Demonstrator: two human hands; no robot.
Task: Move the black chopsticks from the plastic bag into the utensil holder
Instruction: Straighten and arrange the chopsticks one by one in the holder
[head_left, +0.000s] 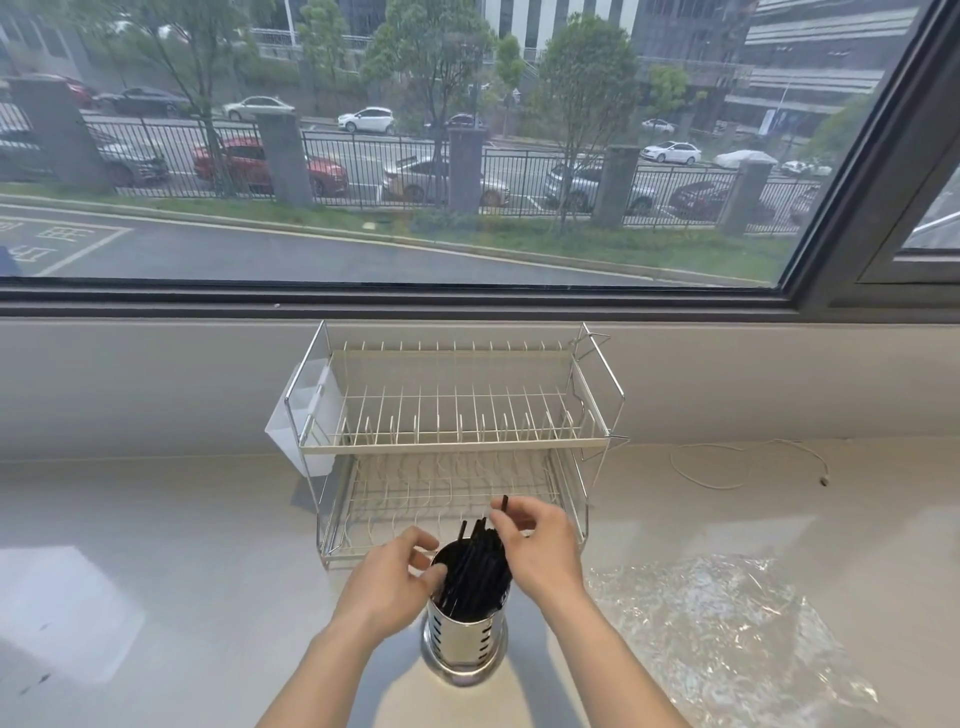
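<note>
A shiny metal utensil holder (464, 642) with slotted sides stands on the counter just in front of me. Several black chopsticks (475, 569) stand in it, leaning toward the back right. My left hand (390, 579) rests at the holder's left rim, fingers curled and touching the rim and chopsticks. My right hand (540, 545) is above the holder's right rim, its fingertips pinching the upper ends of the chopsticks. The clear plastic bag (727, 629) lies flat and crumpled on the counter to the right, and I see no chopsticks in it.
A two-tier wire dish rack (457, 441) stands right behind the holder, with a white plastic caddy (306, 415) hung on its left side. A thin white cable (748, 467) lies at the back right. A large window (415, 156) runs behind the ledge.
</note>
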